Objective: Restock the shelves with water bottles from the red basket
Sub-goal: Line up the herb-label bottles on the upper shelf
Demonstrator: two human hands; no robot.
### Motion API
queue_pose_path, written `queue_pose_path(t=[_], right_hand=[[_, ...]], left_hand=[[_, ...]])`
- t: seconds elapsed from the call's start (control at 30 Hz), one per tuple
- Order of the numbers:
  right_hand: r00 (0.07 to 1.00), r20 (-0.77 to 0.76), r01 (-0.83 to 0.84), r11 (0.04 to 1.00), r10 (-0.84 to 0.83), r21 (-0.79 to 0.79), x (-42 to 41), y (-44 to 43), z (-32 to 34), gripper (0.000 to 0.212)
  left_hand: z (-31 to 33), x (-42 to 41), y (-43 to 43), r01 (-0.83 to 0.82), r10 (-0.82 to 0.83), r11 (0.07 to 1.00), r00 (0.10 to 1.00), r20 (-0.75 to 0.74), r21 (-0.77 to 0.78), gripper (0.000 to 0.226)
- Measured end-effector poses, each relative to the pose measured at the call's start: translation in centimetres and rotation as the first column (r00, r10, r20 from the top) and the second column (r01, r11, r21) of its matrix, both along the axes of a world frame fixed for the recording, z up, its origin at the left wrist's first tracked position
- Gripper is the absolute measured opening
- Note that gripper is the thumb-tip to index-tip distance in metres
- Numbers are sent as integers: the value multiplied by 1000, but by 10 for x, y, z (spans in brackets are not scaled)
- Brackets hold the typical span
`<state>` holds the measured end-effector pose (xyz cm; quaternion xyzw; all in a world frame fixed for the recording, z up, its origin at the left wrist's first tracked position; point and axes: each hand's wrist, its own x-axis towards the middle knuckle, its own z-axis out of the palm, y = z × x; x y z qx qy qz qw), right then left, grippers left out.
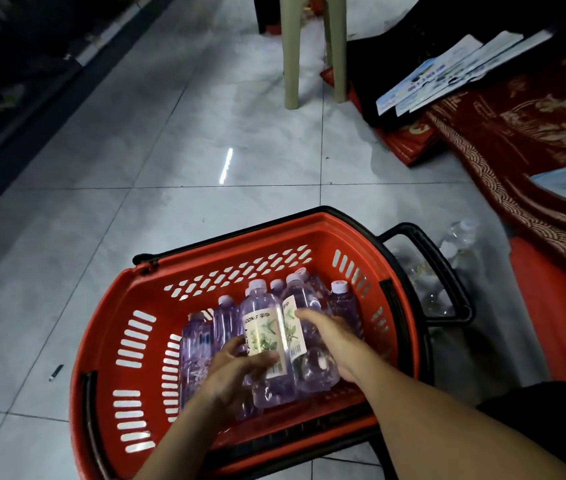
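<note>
Seemingly, from the head view, your left hand [236,370] grips a labelled bottle [263,336] in the red basket [108,306], your right hand [331,339] rests on the neighbouring bottle [297,329], grasp unclear; expect heavy, slick, squashy plastic, so wrap the mid-body.

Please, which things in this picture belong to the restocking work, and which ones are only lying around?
Belonging to the job: red basket; water bottles inside it; labelled bottle gripped by the left hand; right hand on the next bottle.

Lying about: beige stool; leaflets; red mats; clear bottles on the floor beside the basket; small dark object on the tiles.
</note>
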<state>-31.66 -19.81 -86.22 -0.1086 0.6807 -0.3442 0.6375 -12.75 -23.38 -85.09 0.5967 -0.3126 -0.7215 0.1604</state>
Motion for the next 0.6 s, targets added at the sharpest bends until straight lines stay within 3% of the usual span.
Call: queue_pose_path(t=[0.07, 0.2, 0.3, 0.43, 0.6], right_hand=[[998, 51, 24, 1000, -24, 2, -3, -2, 4, 92], [983, 182, 40, 998, -29, -54, -6, -11, 20, 67], [952, 306, 42, 994, -8, -105, -6, -19, 43, 76], [961, 275, 43, 969, 25, -241, -12, -22, 92, 69], [974, 219, 168, 844, -62, -509, -35, 7, 178, 41]], left_hand=[[1, 0, -1, 9, -8, 1000, 999, -39, 19, 85], [8, -4, 0, 45, -45, 999, 996, -74, 1, 57], [25, -9, -4, -10, 5, 999, 992, -127, -46, 54], [73, -10, -16, -49, 13, 984, 978, -208, -170, 59], [168, -27, -21, 9, -138, 927, 937, -320, -374, 60]])
